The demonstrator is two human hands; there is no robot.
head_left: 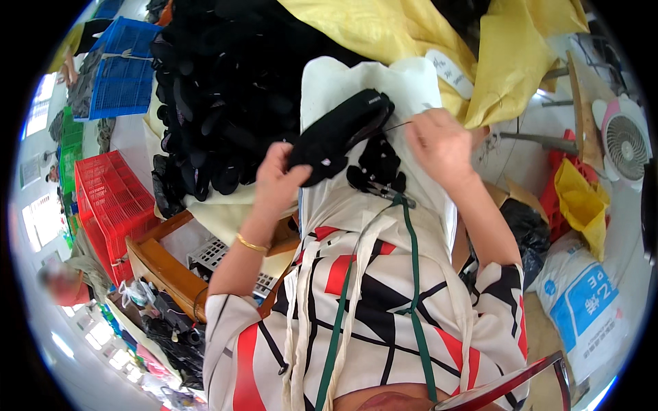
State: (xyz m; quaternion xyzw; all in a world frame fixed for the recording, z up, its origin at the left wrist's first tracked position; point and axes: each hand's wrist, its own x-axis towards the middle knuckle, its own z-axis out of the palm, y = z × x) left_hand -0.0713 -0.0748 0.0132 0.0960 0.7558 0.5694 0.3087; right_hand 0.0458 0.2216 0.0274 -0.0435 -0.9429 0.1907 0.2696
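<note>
My left hand grips the near end of a black fabric shoe, its fingers closed around it. The shoe tilts up to the right over the white cloth on my lap. A thin dark thread runs taut from the shoe's right side to my right hand, whose fingers are pinched together. Whether a needle is also in that pinch is too small to tell. Below the shoe lies a small black fabric bundle. Next to it rest metal scissors by a green cord.
A big heap of black shoes lies to the left. Beside it are a wooden drawer, a red crate and a blue crate. Yellow sheeting spreads at the far right, near a fan and a white sack.
</note>
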